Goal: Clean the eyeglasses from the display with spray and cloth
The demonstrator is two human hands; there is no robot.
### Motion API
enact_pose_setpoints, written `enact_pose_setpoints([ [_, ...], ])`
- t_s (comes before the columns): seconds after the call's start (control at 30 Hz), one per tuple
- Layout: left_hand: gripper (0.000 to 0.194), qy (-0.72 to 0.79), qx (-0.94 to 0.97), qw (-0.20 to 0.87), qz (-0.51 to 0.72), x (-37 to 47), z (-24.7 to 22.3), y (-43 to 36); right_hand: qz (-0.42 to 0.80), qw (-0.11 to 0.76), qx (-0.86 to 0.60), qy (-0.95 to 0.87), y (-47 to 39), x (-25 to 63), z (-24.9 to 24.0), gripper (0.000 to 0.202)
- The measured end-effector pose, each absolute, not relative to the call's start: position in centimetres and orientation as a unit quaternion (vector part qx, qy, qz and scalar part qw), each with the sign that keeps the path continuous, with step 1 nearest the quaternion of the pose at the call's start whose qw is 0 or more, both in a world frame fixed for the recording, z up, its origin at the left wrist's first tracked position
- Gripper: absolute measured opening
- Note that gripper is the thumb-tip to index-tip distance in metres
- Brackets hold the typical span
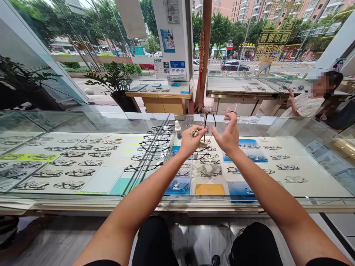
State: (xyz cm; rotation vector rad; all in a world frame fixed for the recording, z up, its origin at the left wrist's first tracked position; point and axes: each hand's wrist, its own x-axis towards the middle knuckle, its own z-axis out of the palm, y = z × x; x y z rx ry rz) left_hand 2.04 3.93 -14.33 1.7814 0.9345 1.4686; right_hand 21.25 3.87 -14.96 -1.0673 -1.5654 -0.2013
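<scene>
Above the glass counter, my left hand point(191, 139) is closed in a pinch on a pair of eyeglasses point(205, 122), gripping a dark, thin temple that stands nearly upright. A bunched beige cloth point(195, 132) pokes out between the fingers of the same hand. Close by on the right is my right hand point(227, 133), its thumb and fingers apart. Its raised fingertips are at the far end of the thin frame; whether they touch it is hard to tell. A small white spray bottle point(178, 130) stands on the counter just left of my left hand.
A row of eyeglasses point(154, 142) lies on the glass top of the display counter point(105, 199), with many more inside. A yellow cloth point(210, 190) is near the front edge. Across the room, a person point(307, 101) is beside another showcase point(235, 87).
</scene>
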Motion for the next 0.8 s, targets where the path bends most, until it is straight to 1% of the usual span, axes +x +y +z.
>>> enact_pose_setpoints([
  [0.23,0.047,0.351,0.653,0.322,0.589,1.7,-14.0,4.6,-0.080,0.528,-0.477,-0.698,3.1,21.2,-14.3,0.073],
  [0.4,0.045,0.360,0.639,0.305,0.608,1.2,-13.7,4.8,-0.082,0.473,-0.503,-0.719,3.5,21.2,-15.0,0.077],
  [0.6,0.046,0.380,0.625,0.282,0.621,0.9,-13.6,5.0,-0.071,0.416,-0.529,-0.736,3.7,21.2,-15.5,0.076],
  [0.67,0.048,0.370,0.635,0.290,0.613,1.0,-13.6,5.0,-0.065,0.419,-0.515,-0.745,3.4,21.1,-15.1,0.070],
  [0.8,0.049,0.334,0.661,0.306,0.598,1.2,-13.7,5.0,0.007,0.467,-0.446,-0.763,2.9,20.5,-14.2,0.039],
])
